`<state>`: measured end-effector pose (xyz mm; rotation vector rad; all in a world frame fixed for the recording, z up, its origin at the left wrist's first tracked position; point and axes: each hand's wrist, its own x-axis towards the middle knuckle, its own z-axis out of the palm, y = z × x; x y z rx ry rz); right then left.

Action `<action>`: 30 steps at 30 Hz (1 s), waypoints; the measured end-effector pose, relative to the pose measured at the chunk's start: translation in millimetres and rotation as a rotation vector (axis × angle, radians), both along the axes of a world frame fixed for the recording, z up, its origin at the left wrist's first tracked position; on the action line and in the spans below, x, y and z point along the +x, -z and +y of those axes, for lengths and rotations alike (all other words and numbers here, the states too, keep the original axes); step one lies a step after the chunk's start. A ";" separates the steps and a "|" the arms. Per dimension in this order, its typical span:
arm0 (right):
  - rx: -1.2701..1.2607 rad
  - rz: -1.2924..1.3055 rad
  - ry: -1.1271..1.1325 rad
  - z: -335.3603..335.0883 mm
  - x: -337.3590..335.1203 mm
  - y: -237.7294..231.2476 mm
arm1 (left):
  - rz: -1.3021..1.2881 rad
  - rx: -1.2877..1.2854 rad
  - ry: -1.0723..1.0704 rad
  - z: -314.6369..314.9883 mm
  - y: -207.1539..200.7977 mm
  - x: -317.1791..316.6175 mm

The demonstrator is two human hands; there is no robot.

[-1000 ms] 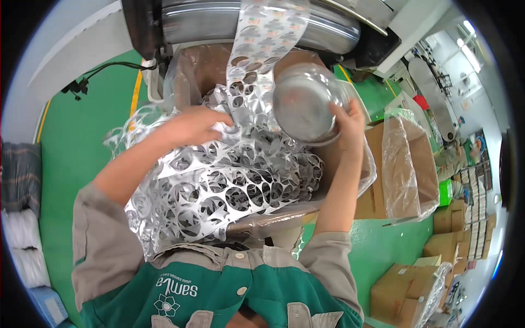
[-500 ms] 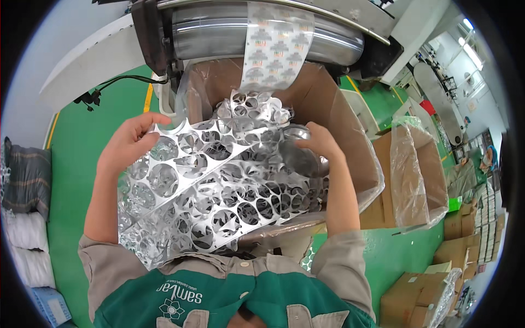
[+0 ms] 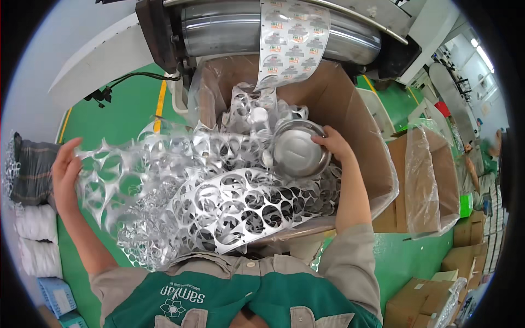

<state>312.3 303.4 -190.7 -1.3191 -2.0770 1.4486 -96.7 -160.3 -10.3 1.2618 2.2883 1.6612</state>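
Note:
My left hand (image 3: 66, 169) is at the far left, fingers curled at the edge of a silvery punched foil web (image 3: 117, 175) full of round holes. The web stretches from there towards the middle and is partly blurred. My right hand (image 3: 334, 143) grips the right rim of a shallow round metal bowl (image 3: 298, 153), its inside facing up. The bowl is over a heap of crumpled punched foil (image 3: 235, 205) that spills over the near side of a plastic-lined cardboard box (image 3: 358, 126). The foil hides the bottom of the box.
Above the box runs a metal roller (image 3: 221, 33), with a printed foil strip (image 3: 295, 46) hanging from it. A second lined carton (image 3: 432, 186) stands to the right. Black cables (image 3: 128, 79) hang at the upper left. Stacked sacks (image 3: 37, 235) line the left side.
My left hand has moved far to the left, drawing the foil web out with it. The bowl in my right hand has tilted so its inside shows more. The view has shifted slightly.

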 end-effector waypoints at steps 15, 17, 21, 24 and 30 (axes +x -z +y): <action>0.167 0.756 0.017 -32.5 29.1 -96.0 | 0.548 -0.921 0.911 255.9 85.6 134.2; -0.175 1.207 -0.007 -67.5 19.5 -119.9 | 0.285 -0.367 0.992 227.6 56.7 128.9; -0.615 1.157 -0.247 -40.7 9.0 -55.1 | -0.042 -0.478 0.792 199.0 3.9 117.1; 0.033 -0.185 -0.019 -10.8 -13.9 9.0 | 0.147 -0.643 0.642 207.5 36.3 102.1; 0.448 -0.404 -0.303 -24.3 -0.8 -46.5 | 0.728 -0.424 0.658 211.0 114.3 105.3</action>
